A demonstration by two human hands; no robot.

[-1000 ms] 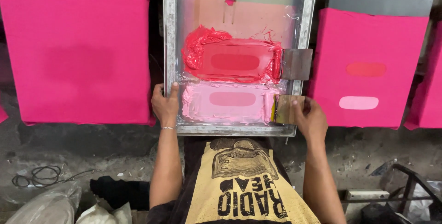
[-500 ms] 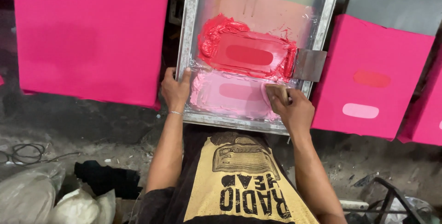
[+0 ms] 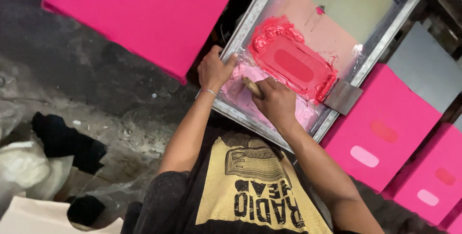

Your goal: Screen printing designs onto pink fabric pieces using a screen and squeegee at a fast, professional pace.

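— While the view tilts, what have my hands got?
— My left hand (image 3: pixel 215 70) has its fingers curled over the near corner of the metal-framed printing screen (image 3: pixel 385 41). My right hand (image 3: pixel 278 103) is closed around a wooden-handled squeegee (image 3: pixel 252 87), pressed on the pink-smeared mesh just below the red ink patch (image 3: pixel 293 63).
— And around it?
— A plain pink panel (image 3: pixel 144 12) lies left; to the right, pink panels (image 3: pixel 385 128) each carry a red and a pale oval mark.
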